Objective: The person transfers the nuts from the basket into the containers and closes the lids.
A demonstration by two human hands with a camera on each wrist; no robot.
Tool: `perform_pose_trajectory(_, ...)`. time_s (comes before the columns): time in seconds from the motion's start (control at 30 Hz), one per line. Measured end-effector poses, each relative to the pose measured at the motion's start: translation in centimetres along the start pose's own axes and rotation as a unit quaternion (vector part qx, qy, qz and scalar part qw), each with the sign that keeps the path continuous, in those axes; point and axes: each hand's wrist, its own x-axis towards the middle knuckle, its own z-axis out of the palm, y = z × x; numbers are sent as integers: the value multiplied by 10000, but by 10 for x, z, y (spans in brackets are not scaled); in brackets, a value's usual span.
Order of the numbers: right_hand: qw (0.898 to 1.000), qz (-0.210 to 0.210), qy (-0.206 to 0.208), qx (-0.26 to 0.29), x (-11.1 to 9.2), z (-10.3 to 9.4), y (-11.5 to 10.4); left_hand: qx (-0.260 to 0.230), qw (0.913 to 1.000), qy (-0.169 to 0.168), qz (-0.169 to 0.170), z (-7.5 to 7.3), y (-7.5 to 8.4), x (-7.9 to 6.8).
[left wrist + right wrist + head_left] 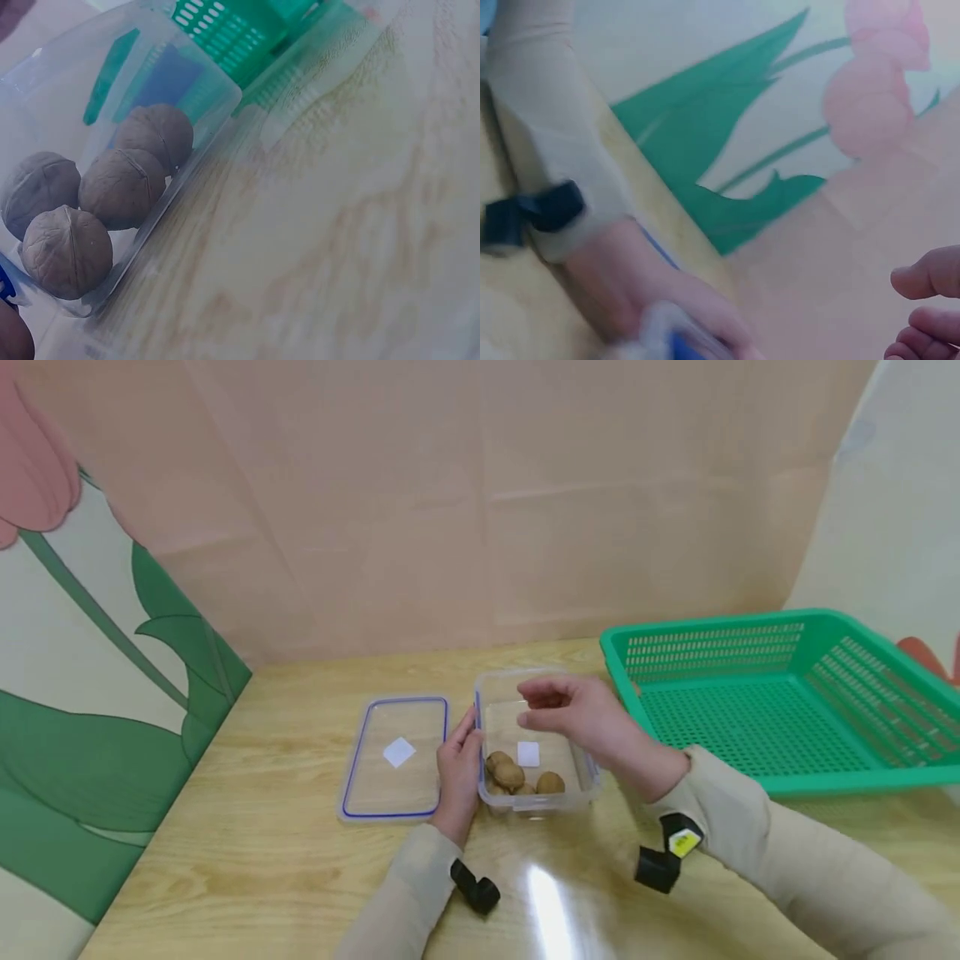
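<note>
Mural [75, 760] at far left: pink tulips, green leaves. Beside it, a creased pinkish-beige backdrop [412, 527] behind a wood-grained counter [247, 827].

Item: clear lid [393, 789], blue seal, white square label turned diamond-wise. It lies flat on the counter just left of the box, off it, I judge, so that the top stands open.

Item: my left hand [457, 777], against the box's left wall, fingers mostly straight, not clamped; I take this as steadying it.

Item: clear plastic box [573, 797], upright, uncovered, a white square label showing towards its middle.

Item: walnuts [510, 775], about five, gathered inside at the near end, several in a touching cluster at the left. Round, tan-brown, whole; shells lightly wrinkled, seams raised. Overlap leaves my count uncertain.

Item: my right hand [592, 714], above the box; thumb and index finger apart, the other fingers loosely curled, nothing visible between them.

Item: green slatted basket [825, 783], at far right, presumably set there within my right arm's reach. A small brownish thing shows by its left wall, too little visible to identify.
</note>
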Motion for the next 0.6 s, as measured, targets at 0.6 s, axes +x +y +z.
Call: perform_pose_trajectory(0.6, 9944, 409, 964, 163, 26, -98, 18, 47, 9999, 129, -39, 1, 2, -1)
